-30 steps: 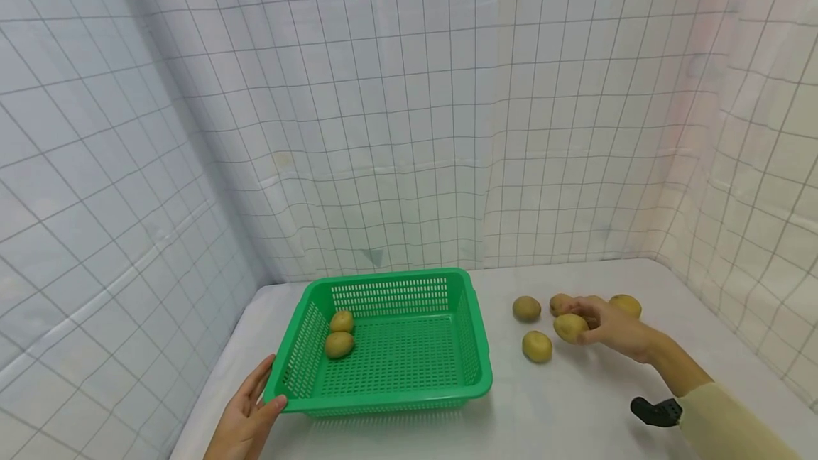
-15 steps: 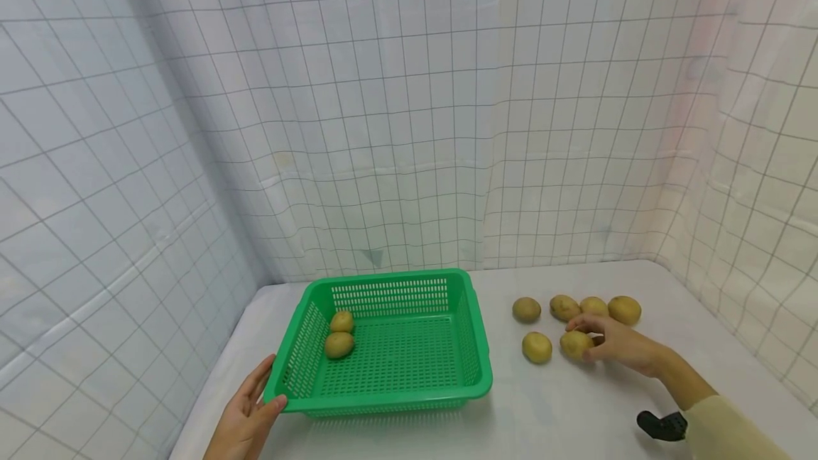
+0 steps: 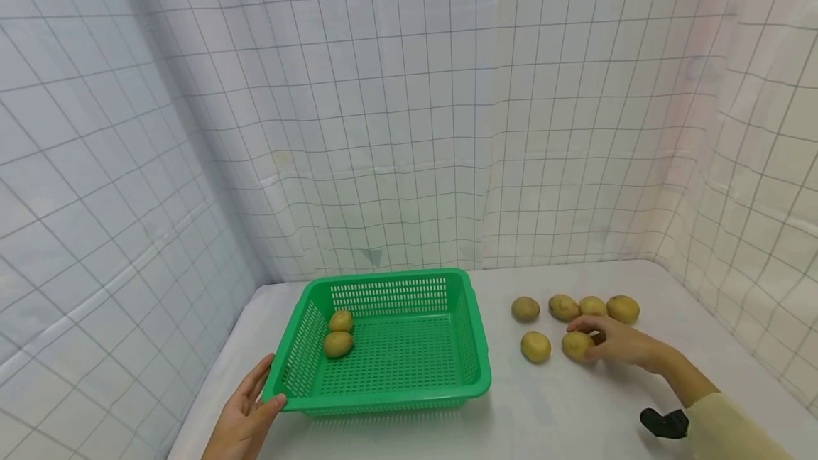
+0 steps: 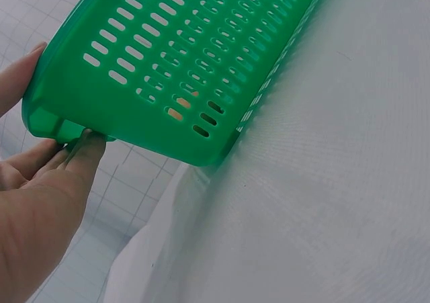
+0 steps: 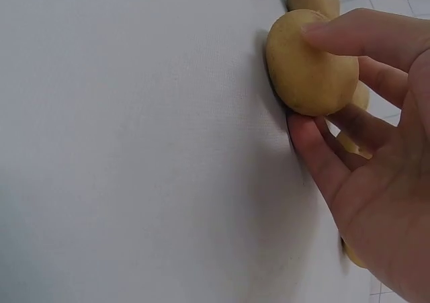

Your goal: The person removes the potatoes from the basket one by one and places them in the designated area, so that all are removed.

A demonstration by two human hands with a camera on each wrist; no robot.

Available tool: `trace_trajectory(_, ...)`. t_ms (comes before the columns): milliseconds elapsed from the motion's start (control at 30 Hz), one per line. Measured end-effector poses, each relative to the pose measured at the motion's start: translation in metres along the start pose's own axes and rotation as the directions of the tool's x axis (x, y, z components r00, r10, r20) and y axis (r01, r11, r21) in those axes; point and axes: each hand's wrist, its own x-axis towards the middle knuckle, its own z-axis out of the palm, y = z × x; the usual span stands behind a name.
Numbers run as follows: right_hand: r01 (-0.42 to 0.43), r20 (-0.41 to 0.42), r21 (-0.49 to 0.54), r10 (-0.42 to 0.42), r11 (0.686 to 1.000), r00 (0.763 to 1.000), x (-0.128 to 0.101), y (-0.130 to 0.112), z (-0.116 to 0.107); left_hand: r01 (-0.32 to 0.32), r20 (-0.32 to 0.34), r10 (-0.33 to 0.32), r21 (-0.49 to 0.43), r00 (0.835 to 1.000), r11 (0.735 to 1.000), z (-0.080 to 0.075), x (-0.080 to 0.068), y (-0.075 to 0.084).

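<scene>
A green slotted basket (image 3: 478, 346) stands on the white table and holds two potatoes (image 3: 339, 333) near its left wall. My left hand (image 3: 246, 417) grips the basket's near-left corner (image 4: 74, 115), thumb on the rim and fingers under it. To the right, my right hand (image 3: 618, 343) holds a potato (image 3: 574, 345) that rests on the table; thumb and fingers curl round it (image 5: 310, 64). Several more potatoes lie close by: one (image 3: 535, 346) just left of it and a row (image 3: 563, 307) behind.
Grid-patterned white cloth walls close in the table at the back and both sides. A black wrist mount (image 3: 663, 423) sits on my right forearm. Bare tabletop (image 3: 562, 410) lies in front of the potatoes and basket.
My right hand has brought the potato down and toward me from the back row onto the table. The left hand and basket have stayed put.
</scene>
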Motion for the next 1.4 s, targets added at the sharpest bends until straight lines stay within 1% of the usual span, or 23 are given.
trace_trajectory(200, 0.001, -0.013, -0.017, -0.001, 1.000, 1.000, 0.000, -0.006, -0.005, -0.004, 0.003, 0.004, -0.010, 1.000, 1.000, 0.000, 0.000, 0.000)
trace_trajectory(333, -0.024, -0.033, -0.018, 0.023, 1.000, 0.999, 0.002, -0.010, -0.009, -0.006, 0.007, 0.006, 0.004, 1.000, 1.000, 0.001, 0.000, 0.001)
trace_trajectory(500, -0.049, -0.025, -0.006, 0.048, 0.999, 0.999, 0.002, -0.015, -0.015, 0.000, 0.000, 0.000, 0.029, 1.000, 1.000, 0.001, 0.001, 0.003)
trace_trajectory(600, -0.045, -0.017, -0.003, 0.045, 0.999, 0.999, 0.002, -0.019, -0.019, 0.001, -0.004, -0.001, 0.042, 1.000, 0.999, 0.000, 0.002, 0.003)
trace_trajectory(700, -0.022, -0.008, -0.006, 0.022, 1.000, 1.000, 0.003, -0.023, -0.022, -0.002, -0.002, 0.002, 0.047, 1.000, 0.999, 0.000, 0.001, 0.003)
trace_trajectory(900, 0.016, -0.021, -0.051, -0.017, 0.999, 1.000, 0.005, -0.029, -0.024, 0.000, 0.009, 0.000, -0.009, 1.000, 1.000, -0.001, 0.000, 0.001)
trace_trajectory(1067, 0.004, -0.041, -0.111, -0.008, 0.994, 0.999, 0.009, -0.036, -0.025, 0.003, 0.007, -0.003, -0.024, 1.000, 1.000, -0.001, -0.001, 0.000)
trace_trajectory(1133, 0.004, -0.033, -0.117, -0.007, 0.993, 0.999, 0.011, -0.039, -0.025, 0.004, 0.001, -0.004, -0.022, 1.000, 1.000, -0.001, -0.001, 0.000)
trace_trajectory(1233, 0.017, -0.005, -0.095, -0.017, 0.995, 1.000, 0.015, -0.043, -0.025, 0.005, -0.005, -0.005, -0.026, 1.000, 1.000, 0.000, -0.001, 0.000)
trace_trajectory(1400, 0.073, 0.051, -0.047, -0.071, 0.996, 0.996, 0.022, -0.049, -0.028, 0.006, -0.005, -0.007, -0.028, 1.000, 1.000, 0.001, -0.001, 0.000)
